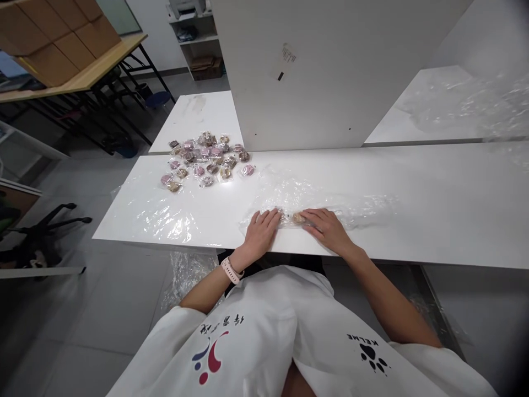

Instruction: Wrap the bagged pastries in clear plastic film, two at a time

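Both hands on clear plastic film (285, 187), near front edge of desk (433, 193).
Resting on the film with left hand (263, 230), fingers together and flattish; can't tell if gripping. Touching tan wrapped sweet (298, 218) near the same edge with curved fingers of right hand (328, 229); can't tell if pinched. See loose pile of wrapped sweets (216, 151) by rear edge, toward left end.

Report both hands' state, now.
Left hand: extended, palm down over clear plastic; grip cannot be told.
Right hand: touching a small tan piece; firm grip cannot be told.
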`<state>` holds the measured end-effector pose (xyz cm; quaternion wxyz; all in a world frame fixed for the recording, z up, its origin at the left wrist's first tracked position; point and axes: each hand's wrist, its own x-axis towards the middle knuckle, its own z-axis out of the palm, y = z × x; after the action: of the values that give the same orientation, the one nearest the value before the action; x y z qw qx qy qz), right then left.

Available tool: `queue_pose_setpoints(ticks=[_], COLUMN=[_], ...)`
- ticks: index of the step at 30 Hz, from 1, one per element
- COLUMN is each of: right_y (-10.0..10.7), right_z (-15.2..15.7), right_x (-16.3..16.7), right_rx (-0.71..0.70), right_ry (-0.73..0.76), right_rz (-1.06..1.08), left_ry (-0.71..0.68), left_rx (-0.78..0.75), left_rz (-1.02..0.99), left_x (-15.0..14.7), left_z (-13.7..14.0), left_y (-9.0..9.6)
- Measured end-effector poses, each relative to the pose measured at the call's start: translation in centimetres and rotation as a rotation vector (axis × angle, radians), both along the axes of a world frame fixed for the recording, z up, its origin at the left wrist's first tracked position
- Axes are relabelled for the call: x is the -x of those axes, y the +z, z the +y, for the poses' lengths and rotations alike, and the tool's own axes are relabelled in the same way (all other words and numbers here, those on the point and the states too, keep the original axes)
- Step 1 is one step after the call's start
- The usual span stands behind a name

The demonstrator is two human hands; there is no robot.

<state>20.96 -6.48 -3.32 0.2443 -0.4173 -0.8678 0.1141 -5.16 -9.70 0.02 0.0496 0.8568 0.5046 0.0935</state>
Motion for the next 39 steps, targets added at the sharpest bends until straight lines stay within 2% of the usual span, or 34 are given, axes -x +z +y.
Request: queue_pose_setpoints(ticks=[2, 4, 8, 10, 11, 12, 14, 15, 16, 17, 18, 21, 22, 24, 26, 29, 33, 37, 39], right_y=[0.1, 0.8, 2.7, 3.2, 3.3, 3.4, 3.1, 2.9, 2.7, 2.4, 2.2, 1.7, 1.7, 1.9, 2.2, 2.5, 2.3, 2.0, 2.0], right_z=[0.4, 0.8, 1.9, 2.5, 2.8, 3.1, 3.5, 3.6, 3.7, 3.8, 3.8, 3.6, 3.4, 2.7, 1.8, 1.0, 2.6, 5.8, 6.7], right_x=[0.2, 0.3, 0.0, -0.1, 0.0, 0.1, 0.3, 0.4, 0.4, 0.5, 0.5, 0.5, 0.4, 0.2, -0.1, -0.2, 0.4, 1.7, 2.5], right_rx=[0.029, 0.113, 0.485, 0.599, 0.620, 0.632, 0.645, 0.646, 0.642, 0.632, 0.617, 0.546, 0.519, 0.473, 0.446, 0.374, 0.169, 0.151, 0.088], right_ry=[-0.058, -0.108, -0.153, -0.189, -0.215, -0.240, -0.272, -0.278, -0.283, -0.287, -0.289, -0.310, -0.315, -0.275, -0.176, -0.113, -0.204, -0.356, -0.420], right_rz=[0.032, 0.062, 0.176, 0.212, 0.216, 0.214, 0.212, 0.214, 0.213, 0.211, 0.209, 0.208, 0.202, 0.181, 0.148, 0.076, -0.006, -0.155, -0.179], left_ry=[0.069, 0.109, 0.119, 0.135, 0.205, 0.321, 0.593, 0.682, 0.701, 0.639, 0.521, 0.020, -0.100, -0.192, -0.169, -0.126, 0.015, 0.207, 0.264], left_rx=[0.042, 0.104, 0.370, 0.487, 0.475, 0.393, 0.066, -0.118, -0.264, -0.343, -0.353, -0.105, -0.012, 0.113, 0.158, 0.165, 0.207, 0.243, 0.229], left_rz=[-0.004, -0.050, -0.317, -0.407, -0.406, -0.378, -0.310, -0.301, -0.314, -0.340, -0.365, -0.297, -0.241, -0.164, -0.158, -0.213, -0.216, -0.216, -0.172], left_x=[0.4, 1.6, 5.9, 8.4, 9.5, 10.4, 11.3, 11.2, 10.6, 9.6, 8.2, 3.4, 2.1, 0.4, 0.1, 0.7, 0.7, -0.5, -1.1], left_z=[1.0, 2.3, 5.3, 6.8, 7.5, 8.0, 8.5, 8.3, 7.9, 7.3, 6.5, 4.3, 3.8, 3.4, 3.8, 5.0, 7.7, 11.4, 12.6], left_y=[-0.1, 0.8, 3.7, 4.9, 5.3, 5.5, 5.7, 5.6, 5.4, 5.1, 4.6, 2.3, 1.4, -0.1, -1.0, -0.7, 0.6, 0.5, 0.1])
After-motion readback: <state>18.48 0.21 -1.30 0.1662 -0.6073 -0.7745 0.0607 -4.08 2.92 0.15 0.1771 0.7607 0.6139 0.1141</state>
